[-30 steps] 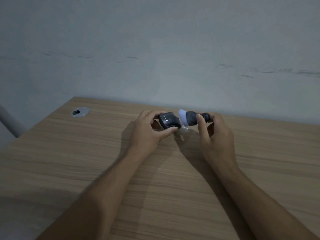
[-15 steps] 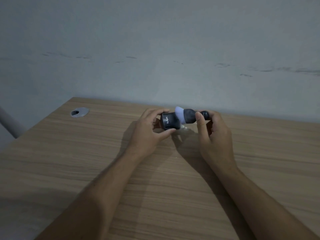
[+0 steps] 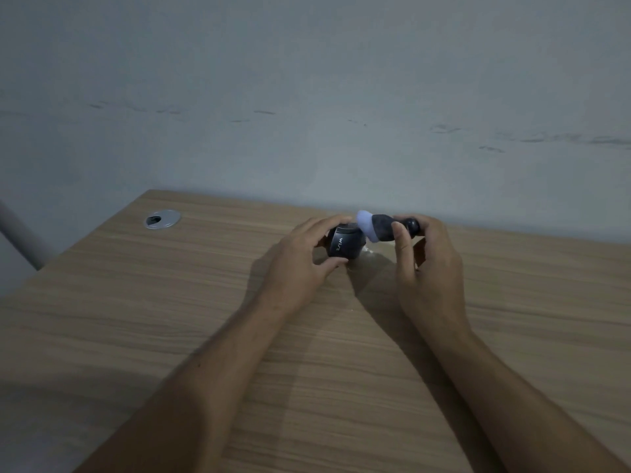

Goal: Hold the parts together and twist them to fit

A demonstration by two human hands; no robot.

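Observation:
My left hand (image 3: 302, 256) grips a small round black container (image 3: 345, 245) with white lettering, thumb below and fingers over its top, just above the wooden table (image 3: 170, 319). My right hand (image 3: 428, 264) holds a short brush (image 3: 380, 227) by its black handle; its dark bristles end in a pale tip. That pale tip touches the upper right side of the container. A faint pale smear lies on the table under the brush.
A round grey cable grommet (image 3: 162, 220) is set in the table at the far left. A grey wall (image 3: 307, 97) rises just behind the table's far edge. A pale pipe or chair part (image 3: 20, 237) shows at the left border.
The container has turned in my left hand so its lettered side faces me, and the brush tip has come against it. Both hands stayed near the table's far edge.

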